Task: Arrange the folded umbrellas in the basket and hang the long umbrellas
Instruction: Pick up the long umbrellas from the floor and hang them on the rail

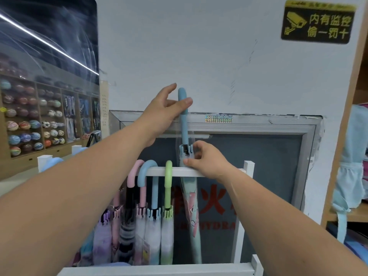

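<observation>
Our forearms (pixel 79 196) reach over the near rail (pixel 159 270), left hand (pixel 162 110) pinching the blue crook (pixel 182 95) and right hand (pixel 207 163) gripping that umbrella (pixel 190 206) at the bar (pixel 235 171), where other umbrellas (pixel 154 196) already hang by their hooks; this one we judge not yet hooked, and no basket shows.

A shop: ball-filled shelves (pixel 33 120), surveillance warning sign (pixel 317 21), rack (pixel 179 172) of hanging umbrellas (pixel 153 196).
</observation>
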